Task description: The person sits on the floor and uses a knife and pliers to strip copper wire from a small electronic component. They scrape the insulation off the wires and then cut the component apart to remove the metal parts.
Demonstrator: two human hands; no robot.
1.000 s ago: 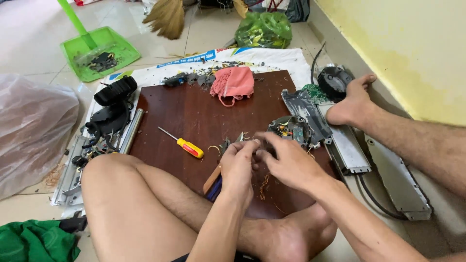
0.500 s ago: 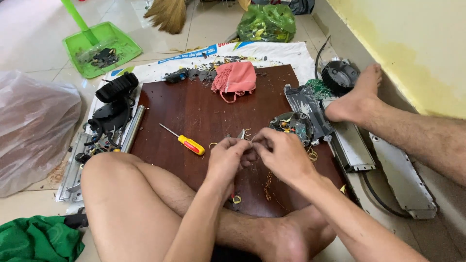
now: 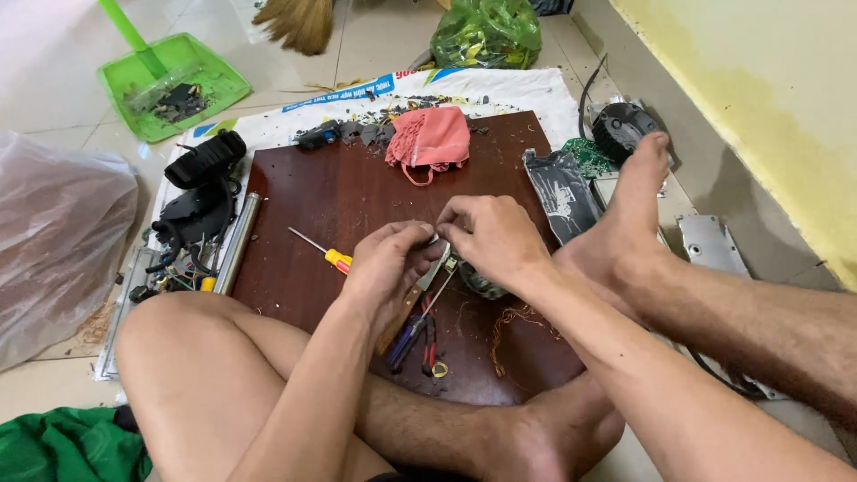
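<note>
Both hands are now up off the board (image 3: pixel 357 192), meeting just above it. The left hand (image 3: pixel 388 268) is curled, fingertips pinched on something tiny I can't make out; the right hand (image 3: pixel 491 236) is closed on the same spot from the other side. A moment ago they sat lower, over the coil (image 3: pixel 482 284); that round part now lies on the board under the right wrist, copper wire (image 3: pixel 509 326) trailing beside it. The view has tightened. Screwdriver (image 3: pixel 326 253) stays put at left, pink mask (image 3: pixel 430 138) at the far edge.
</note>
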